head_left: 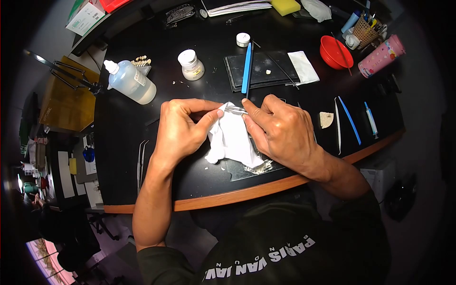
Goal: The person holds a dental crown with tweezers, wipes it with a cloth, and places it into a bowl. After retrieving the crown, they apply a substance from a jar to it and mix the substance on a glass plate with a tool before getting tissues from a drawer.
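A crumpled white cloth [232, 140] hangs between my two hands over the desk. My left hand [183, 126] is closed, pinching the cloth's upper edge between thumb and fingers. My right hand [282, 128] is closed at the cloth's right side, with thumb and index finger bent together. Narrow grey streaks [235, 109] show in the folds between my fingertips; I cannot tell what my right fingers grip there. Just beyond my right index fingertip, a flat blue strip [247, 69] stretches away beside a thin black one.
At the left stand a squeeze bottle [133, 83] and a white-lidded jar [192, 65]. A black slab [261, 69] lies behind my hands. To the right are a red bowl [336, 53], a pink tumbler [382, 55], a blue tool [349, 120] and a syringe [371, 119]. Metal tweezers [141, 164] lie left.
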Motion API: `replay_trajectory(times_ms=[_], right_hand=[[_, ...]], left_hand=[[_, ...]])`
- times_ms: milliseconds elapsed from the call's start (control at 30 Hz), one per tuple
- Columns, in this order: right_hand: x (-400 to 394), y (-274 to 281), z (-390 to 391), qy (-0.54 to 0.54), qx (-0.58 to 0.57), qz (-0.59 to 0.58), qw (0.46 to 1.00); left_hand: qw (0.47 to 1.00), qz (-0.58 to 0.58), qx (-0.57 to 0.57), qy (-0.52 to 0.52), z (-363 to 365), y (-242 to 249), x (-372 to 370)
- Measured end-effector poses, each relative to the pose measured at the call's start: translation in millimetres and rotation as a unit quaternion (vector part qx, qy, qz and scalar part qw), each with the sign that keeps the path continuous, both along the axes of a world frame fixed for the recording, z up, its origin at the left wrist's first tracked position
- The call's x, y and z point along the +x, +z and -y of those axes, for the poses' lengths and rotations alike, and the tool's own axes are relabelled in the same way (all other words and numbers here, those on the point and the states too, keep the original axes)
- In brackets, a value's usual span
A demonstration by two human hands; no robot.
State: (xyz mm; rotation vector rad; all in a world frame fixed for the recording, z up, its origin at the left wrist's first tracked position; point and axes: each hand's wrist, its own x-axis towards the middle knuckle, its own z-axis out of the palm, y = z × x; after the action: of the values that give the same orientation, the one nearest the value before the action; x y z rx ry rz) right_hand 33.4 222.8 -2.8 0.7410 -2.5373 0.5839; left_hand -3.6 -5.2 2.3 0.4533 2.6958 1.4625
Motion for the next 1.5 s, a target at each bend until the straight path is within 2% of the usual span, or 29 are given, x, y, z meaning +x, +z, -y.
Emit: replay_trajectory(times_ms=[167, 400, 500, 600, 733, 967, 1067, 1167, 1267, 1367, 1400, 1433, 1467, 1500], right_hand=[[-0.2, -0.8, -0.6, -0.005, -0.007, 0.002, 1.000], [-0.4, -3.7, 1.2, -0.014, -0.033, -0.001, 0.999], [-0.2, -3.4, 1.2, -0.016, -0.022, -0.008, 1.000], [-0.8, -3.8, 0.4, -0.025, -0.023, -0.011, 0.999], [-0.3, -3.7, -0.9, -0.024, -0.024, -0.006, 0.999], [-0.1, -2.6, -3.6, -0.019, -0.035, 0.011, 0.999], [-1.6, -1.6, -4.4, -0.021, -0.045, 0.003, 0.999], [-3.8, 0.1, -8.0, -0.037, -0.067, -0.001, 0.997], [-8.4, 0.6, -17.8, -0.033, -0.061, 0.052, 0.996], [-15.7, 17.8, -46.9, -0.045, -0.109, 0.069, 0.991], [-16.6, 29.6, -59.2, -0.054, -0.182, 0.069, 0.979], [-17.4, 39.9, -79.2, -0.091, -0.194, 0.108, 0.971], [-18.2, 53.9, -100.3, -0.144, -0.177, 0.132, 0.965], [-24.5, 60.1, -124.6, -0.184, -0.127, 0.101, 0.969]], left_hand=[[0.991, -0.131, 0.026, 0.001, -2.3, -9.3, -2.7], [0.988, -0.145, 0.035, 0.041, -11.2, -10.2, 2.4], [0.992, -0.110, 0.031, 0.049, -13.7, -11.2, 4.1], [0.991, 0.020, 0.118, 0.060, -11.4, -13.9, 0.5], [0.963, 0.124, 0.232, 0.050, -7.2, -14.0, -4.4], [0.961, 0.137, 0.230, 0.068, -1.6, -11.0, -7.2], [0.973, 0.101, 0.195, 0.064, 2.3, -16.9, -8.2], [0.966, 0.118, 0.225, 0.054, 5.4, -17.0, -10.3], [0.978, 0.091, 0.182, 0.052, 10.5, -21.1, -13.3], [0.982, 0.072, 0.167, 0.056, 13.4, -18.6, -13.3], [0.982, 0.066, 0.167, 0.058, 14.0, -17.2, -13.1], [0.982, 0.059, 0.168, 0.062, 14.4, -15.0, -12.8], [0.986, 0.042, 0.144, 0.065, 13.9, -11.6, -12.3], [0.990, 0.027, 0.120, 0.069, 13.5, -7.6, -11.2]])
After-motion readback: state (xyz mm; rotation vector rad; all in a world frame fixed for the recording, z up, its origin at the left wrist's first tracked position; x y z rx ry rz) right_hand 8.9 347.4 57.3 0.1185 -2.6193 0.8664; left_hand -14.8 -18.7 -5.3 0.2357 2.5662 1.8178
